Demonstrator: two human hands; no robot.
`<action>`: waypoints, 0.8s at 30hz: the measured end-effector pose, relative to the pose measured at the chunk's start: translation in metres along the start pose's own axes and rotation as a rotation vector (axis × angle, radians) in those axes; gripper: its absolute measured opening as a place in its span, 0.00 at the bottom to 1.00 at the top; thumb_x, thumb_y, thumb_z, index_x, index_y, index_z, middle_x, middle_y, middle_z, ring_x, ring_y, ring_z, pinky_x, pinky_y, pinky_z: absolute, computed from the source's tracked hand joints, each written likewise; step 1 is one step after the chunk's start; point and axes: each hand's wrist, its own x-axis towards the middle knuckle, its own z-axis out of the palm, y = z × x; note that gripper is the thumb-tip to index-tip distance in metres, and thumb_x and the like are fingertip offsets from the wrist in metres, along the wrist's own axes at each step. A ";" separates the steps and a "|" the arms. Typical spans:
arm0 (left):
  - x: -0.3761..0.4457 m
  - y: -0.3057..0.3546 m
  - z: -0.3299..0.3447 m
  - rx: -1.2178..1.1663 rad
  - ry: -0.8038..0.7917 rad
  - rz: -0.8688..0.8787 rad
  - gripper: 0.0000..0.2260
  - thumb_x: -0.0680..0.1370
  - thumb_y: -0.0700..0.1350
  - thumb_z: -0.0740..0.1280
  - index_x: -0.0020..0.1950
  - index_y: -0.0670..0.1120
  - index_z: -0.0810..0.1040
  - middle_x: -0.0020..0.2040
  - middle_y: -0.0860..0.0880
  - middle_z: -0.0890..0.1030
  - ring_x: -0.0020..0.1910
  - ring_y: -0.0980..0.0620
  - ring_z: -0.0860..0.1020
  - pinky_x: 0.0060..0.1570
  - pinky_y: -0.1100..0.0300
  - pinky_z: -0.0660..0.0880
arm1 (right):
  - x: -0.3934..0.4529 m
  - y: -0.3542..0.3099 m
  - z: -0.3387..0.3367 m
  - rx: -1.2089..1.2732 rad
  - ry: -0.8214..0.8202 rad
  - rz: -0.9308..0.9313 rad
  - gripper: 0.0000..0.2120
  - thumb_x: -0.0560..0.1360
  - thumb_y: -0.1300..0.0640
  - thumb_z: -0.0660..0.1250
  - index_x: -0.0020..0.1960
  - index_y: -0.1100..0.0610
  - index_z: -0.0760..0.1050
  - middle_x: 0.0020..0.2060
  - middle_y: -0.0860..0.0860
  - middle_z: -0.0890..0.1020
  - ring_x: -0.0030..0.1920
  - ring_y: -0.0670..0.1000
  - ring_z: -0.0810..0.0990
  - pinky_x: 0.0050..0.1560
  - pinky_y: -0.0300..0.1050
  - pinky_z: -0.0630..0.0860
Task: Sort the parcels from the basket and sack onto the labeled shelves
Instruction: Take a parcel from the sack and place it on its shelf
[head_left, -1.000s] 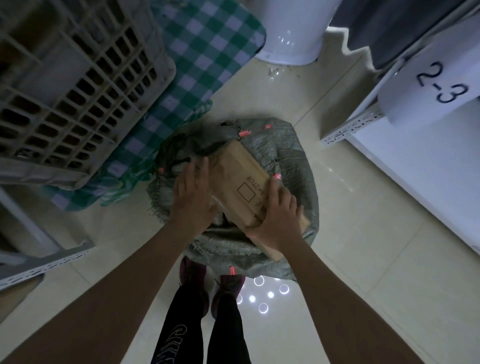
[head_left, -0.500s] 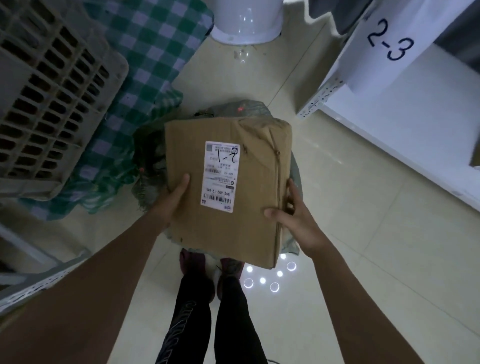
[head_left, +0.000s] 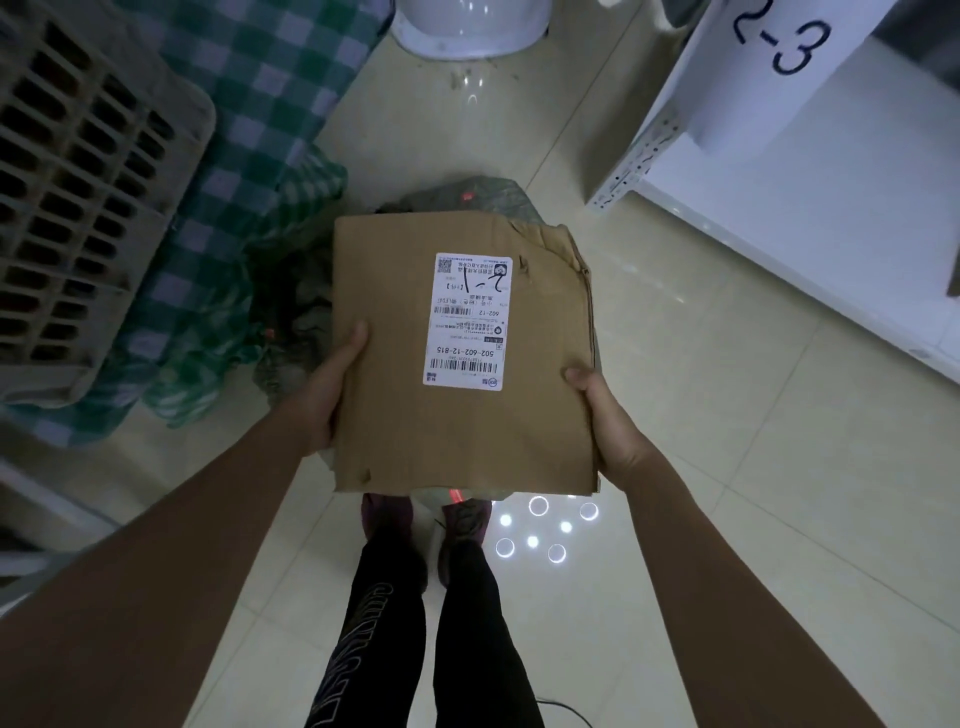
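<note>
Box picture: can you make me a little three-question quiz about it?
1. True or false: both hands hold the box.
2. What is written on the shelf sign? A) 2-3 B) 5-9 C) 7-7
3. Fill in: the white sticker is on the box's ___ face.

Key: 1 true: left hand and right hand grip opposite sides. 2 A. 3 top.

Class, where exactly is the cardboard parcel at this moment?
In the head view the cardboard parcel sits centre frame, held between the left hand and right hand above the grey sack.
</note>
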 end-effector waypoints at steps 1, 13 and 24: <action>-0.003 0.000 0.000 -0.004 0.006 0.008 0.22 0.71 0.68 0.62 0.56 0.56 0.78 0.55 0.51 0.83 0.55 0.51 0.80 0.56 0.51 0.75 | -0.002 -0.003 0.003 0.004 0.004 0.014 0.43 0.57 0.37 0.67 0.69 0.53 0.71 0.60 0.56 0.82 0.57 0.55 0.82 0.46 0.43 0.80; -0.095 0.063 0.005 0.175 -0.029 0.049 0.29 0.73 0.70 0.60 0.69 0.56 0.69 0.57 0.50 0.79 0.51 0.51 0.78 0.48 0.54 0.72 | -0.098 -0.025 0.041 0.248 0.125 0.042 0.36 0.60 0.37 0.69 0.64 0.54 0.77 0.55 0.57 0.84 0.54 0.59 0.83 0.56 0.54 0.78; -0.265 0.170 0.044 0.320 -0.247 0.337 0.35 0.67 0.75 0.61 0.68 0.57 0.71 0.61 0.48 0.79 0.58 0.45 0.78 0.63 0.44 0.71 | -0.285 -0.129 0.064 0.361 0.176 -0.294 0.17 0.79 0.47 0.55 0.52 0.55 0.79 0.40 0.54 0.85 0.38 0.52 0.84 0.44 0.46 0.77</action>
